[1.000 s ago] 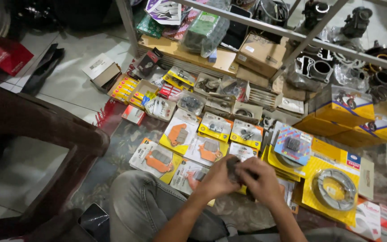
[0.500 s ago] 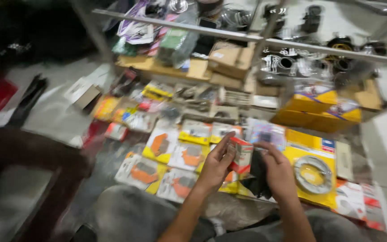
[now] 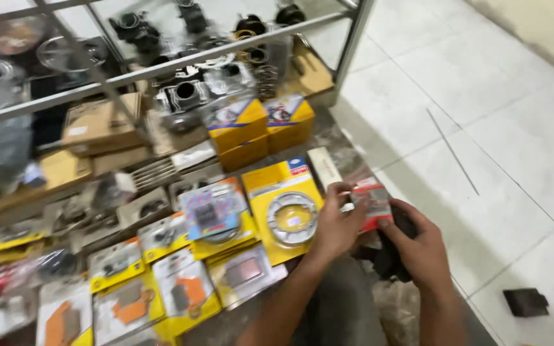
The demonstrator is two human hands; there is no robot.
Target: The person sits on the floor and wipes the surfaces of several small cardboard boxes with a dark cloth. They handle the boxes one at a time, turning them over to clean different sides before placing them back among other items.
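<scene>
Here, red packet point(image 3: 370, 204) (long axis upright) — both hands' point(image 3: 338, 227) grip.

two yellow boxes point(image 3: 261, 128), one red packet point(image 3: 370, 202), two hands point(image 3: 379, 237)

A red and clear packet point(image 3: 369, 202), yellow boxes point(image 3: 259, 125), yellow cards with orange pads point(image 3: 187, 295), a dark block point(image 3: 526, 301) on pale white floor tiles point(image 3: 482, 115).

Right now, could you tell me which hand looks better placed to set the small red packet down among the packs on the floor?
Probably the left hand: it grips the red packet nearest the yellow packs. The right hand also holds something dark.
</scene>
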